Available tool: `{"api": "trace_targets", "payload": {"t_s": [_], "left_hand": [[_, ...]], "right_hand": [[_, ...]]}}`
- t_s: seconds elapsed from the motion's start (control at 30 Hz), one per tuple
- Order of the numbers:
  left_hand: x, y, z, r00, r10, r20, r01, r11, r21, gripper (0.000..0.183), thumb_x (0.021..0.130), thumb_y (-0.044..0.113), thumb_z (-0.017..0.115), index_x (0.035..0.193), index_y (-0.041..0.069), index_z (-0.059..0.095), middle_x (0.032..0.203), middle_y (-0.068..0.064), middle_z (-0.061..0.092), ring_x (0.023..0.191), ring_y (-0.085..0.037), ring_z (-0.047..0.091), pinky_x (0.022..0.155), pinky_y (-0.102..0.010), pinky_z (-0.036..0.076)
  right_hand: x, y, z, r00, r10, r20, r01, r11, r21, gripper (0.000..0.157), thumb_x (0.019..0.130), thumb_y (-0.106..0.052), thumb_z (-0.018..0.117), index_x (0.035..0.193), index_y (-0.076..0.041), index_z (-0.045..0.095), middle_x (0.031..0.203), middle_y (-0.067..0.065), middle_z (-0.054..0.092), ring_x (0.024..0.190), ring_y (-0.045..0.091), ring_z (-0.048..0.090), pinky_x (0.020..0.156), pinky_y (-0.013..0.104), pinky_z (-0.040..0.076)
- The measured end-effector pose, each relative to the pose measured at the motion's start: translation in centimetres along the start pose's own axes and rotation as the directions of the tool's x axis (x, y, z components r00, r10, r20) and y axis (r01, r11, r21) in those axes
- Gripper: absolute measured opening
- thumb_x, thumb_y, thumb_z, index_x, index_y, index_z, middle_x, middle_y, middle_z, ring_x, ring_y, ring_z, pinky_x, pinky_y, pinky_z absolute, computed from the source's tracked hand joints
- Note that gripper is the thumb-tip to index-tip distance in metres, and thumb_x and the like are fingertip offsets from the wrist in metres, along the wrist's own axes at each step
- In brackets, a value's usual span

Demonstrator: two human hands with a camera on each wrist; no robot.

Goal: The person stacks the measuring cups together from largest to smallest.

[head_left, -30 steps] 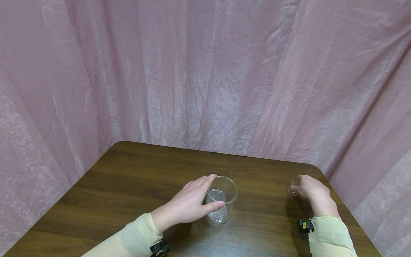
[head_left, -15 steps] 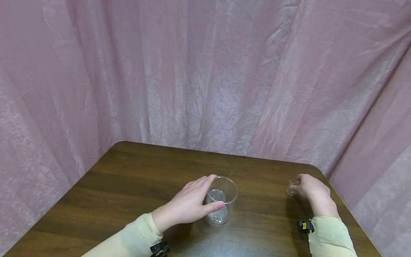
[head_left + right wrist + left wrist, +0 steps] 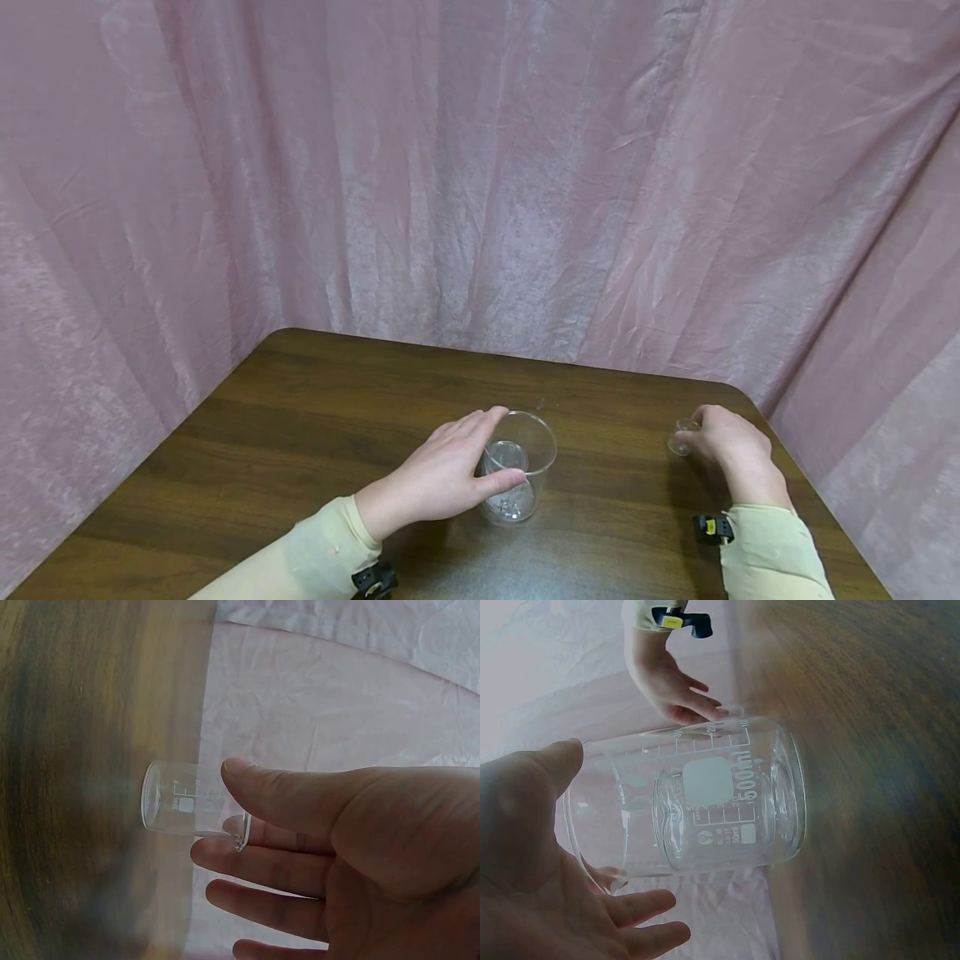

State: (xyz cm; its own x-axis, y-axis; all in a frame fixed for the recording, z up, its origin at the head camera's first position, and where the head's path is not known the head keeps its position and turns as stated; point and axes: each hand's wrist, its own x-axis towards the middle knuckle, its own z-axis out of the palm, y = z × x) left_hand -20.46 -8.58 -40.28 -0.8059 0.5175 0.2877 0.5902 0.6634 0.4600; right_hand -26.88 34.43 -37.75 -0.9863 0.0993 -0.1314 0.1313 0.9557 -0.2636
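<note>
A large 500 ml glass beaker (image 3: 542,483) stands upright on the table, with a smaller 50 ml beaker (image 3: 727,836) inside it. My left hand (image 3: 442,475) spans its rim, thumb on the near side and fingers on the far side. At the right of the table, my right hand (image 3: 731,442) pinches a small clear beaker (image 3: 184,799) near its top, between thumb and index finger. White graduation marks show on its wall, and its base is close to the tabletop. The other right fingers extend below it in the right wrist view.
The brown wooden table (image 3: 360,408) has rounded far corners. Pink velvet curtain (image 3: 480,183) hangs behind it and along both sides. Black cameras with yellow labels sit on both wrists, over pale sleeves.
The small beaker at the right has shifted slightly left from a second ago, with the right hand barely moving. The left hand and large beaker stay where they were.
</note>
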Motion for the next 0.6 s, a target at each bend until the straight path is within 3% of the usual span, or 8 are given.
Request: {"api": "trace_targets", "payload": {"t_s": [0.17,0.6], "left_hand": [[0.02,0.00,0.02,1.000,0.001,-0.003,-0.001,1.000,0.000,0.073,0.103,0.059,0.072,0.159,0.018,0.048,0.144,-0.001,0.064,0.135,-0.025,0.061,0.117,-0.058,0.045],[-0.04,0.08,-0.11,1.000,0.004,-0.008,-0.004,1.000,-0.006,0.074,0.104,0.063,0.069,0.159,0.018,0.048,0.144,0.000,0.064,0.136,-0.024,0.061,0.117,-0.058,0.045]], "right_hand": [[0.00,0.04,0.16,1.000,-0.016,-0.015,0.016,1.000,0.003,0.042,0.093,-0.041,0.075,0.112,-0.003,0.072,0.097,0.012,0.072,0.091,0.033,0.066,0.074,0.059,0.053],[0.25,-0.27,0.11,0.999,-0.025,-0.036,0.025,1.000,-0.001,0.046,0.093,-0.040,0.075,0.118,-0.001,0.072,0.105,0.015,0.074,0.097,0.034,0.068,0.079,0.062,0.054]]}}
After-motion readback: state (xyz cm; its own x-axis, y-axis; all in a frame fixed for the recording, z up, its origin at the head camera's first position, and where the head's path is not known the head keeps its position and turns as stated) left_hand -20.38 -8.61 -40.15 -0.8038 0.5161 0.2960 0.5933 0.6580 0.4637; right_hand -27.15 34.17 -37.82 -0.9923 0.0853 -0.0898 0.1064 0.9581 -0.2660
